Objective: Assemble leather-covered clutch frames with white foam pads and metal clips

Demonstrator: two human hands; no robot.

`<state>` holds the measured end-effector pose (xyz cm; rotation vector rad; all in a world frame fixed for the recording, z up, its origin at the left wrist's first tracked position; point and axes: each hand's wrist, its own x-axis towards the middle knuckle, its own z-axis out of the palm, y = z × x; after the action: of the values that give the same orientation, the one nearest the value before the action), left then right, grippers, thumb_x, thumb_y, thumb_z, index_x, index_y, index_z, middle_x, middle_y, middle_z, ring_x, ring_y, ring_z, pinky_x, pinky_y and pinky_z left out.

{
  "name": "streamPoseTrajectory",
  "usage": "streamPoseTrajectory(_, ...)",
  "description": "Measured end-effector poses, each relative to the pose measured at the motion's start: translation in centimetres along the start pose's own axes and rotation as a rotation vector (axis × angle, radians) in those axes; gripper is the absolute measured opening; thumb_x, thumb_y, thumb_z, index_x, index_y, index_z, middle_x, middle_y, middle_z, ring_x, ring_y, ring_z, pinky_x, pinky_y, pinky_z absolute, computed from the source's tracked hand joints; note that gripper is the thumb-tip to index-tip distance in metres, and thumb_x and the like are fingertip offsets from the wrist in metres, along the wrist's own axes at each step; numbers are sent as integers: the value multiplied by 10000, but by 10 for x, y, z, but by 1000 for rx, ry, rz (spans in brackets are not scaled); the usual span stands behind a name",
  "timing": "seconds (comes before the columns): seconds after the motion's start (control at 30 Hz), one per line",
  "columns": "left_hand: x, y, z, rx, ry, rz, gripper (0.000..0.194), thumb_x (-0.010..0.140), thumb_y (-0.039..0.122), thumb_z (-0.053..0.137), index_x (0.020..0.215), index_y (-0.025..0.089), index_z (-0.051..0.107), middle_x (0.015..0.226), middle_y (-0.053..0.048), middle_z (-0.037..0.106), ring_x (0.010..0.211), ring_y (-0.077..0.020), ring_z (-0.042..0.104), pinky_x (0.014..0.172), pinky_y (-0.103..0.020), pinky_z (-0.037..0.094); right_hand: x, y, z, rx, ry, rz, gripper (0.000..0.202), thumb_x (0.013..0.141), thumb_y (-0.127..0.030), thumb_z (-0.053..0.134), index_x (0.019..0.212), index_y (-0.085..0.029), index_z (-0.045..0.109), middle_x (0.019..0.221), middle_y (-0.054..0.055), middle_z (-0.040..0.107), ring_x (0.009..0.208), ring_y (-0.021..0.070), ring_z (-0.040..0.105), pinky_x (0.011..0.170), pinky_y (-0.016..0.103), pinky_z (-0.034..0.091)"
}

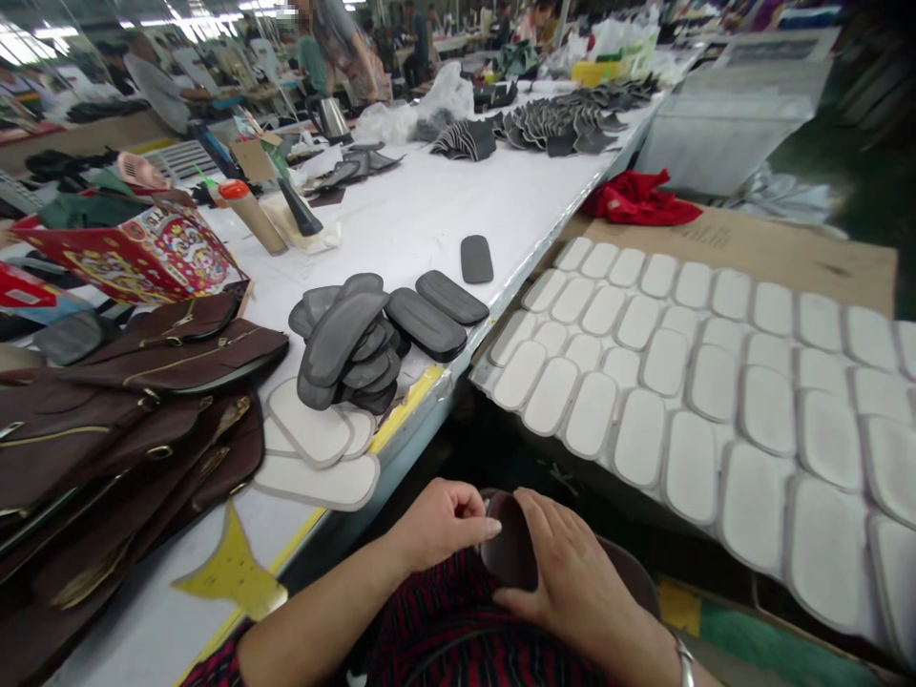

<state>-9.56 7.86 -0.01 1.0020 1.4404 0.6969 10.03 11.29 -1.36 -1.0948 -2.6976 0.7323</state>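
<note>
Low in the view, a dark brown oval piece [510, 549] is held over the lap between my two hands. My left hand [447, 520] pinches at its upper left edge, thumb and fingers close together. My right hand [562, 563] wraps round its right side, with the thumb below and the fingers along the top. Beyond my left hand, white oval pieces [315, 429] lie at the table edge beside a pile of dark grey oval pads [343, 343]. Two flatter stacks of dark pads [426, 324] are just right of that pile.
Brown bags [129, 410] and a yellow star-like piece [239, 563] lie on the white table [401, 205] at left. Rows of white ovals [665, 363] cover a board at right. A red cloth [640, 198] is behind them. People [154, 81] are in the background.
</note>
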Motion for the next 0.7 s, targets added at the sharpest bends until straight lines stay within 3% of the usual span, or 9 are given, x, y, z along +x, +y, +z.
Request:
streamPoseTrajectory(0.23, 1, -28, -11, 134, 109, -106, 272, 694, 401, 603, 629, 138, 613, 515, 49, 493, 506, -82, 402, 490, -191, 309, 4, -3, 2, -92, -7, -22, 863, 564, -464, 733, 1275, -110, 395, 1248, 179, 489, 1124, 333, 451, 934, 486, 392)
streamPoseTrajectory(0.57, 4, -30, -6, 194, 148, -95, 302, 697, 431, 598, 625, 138, 613, 539, 40, 532, 525, -90, 443, 508, -196, 337, 10, -8, 3, -119, -27, 24, 774, 581, -440, 719, 1222, -102, 445, 1191, 170, 524, 1072, 324, 487, 910, 476, 412)
streamPoseTrajectory(0.7, 3, -27, -10, 244, 111, -78, 273, 691, 402, 604, 613, 141, 601, 534, 44, 520, 519, -87, 436, 496, -195, 326, 10, -8, 1, -118, -53, 17, 762, 591, -458, 711, 1214, -104, 453, 1184, 166, 525, 1068, 323, 488, 903, 468, 415)
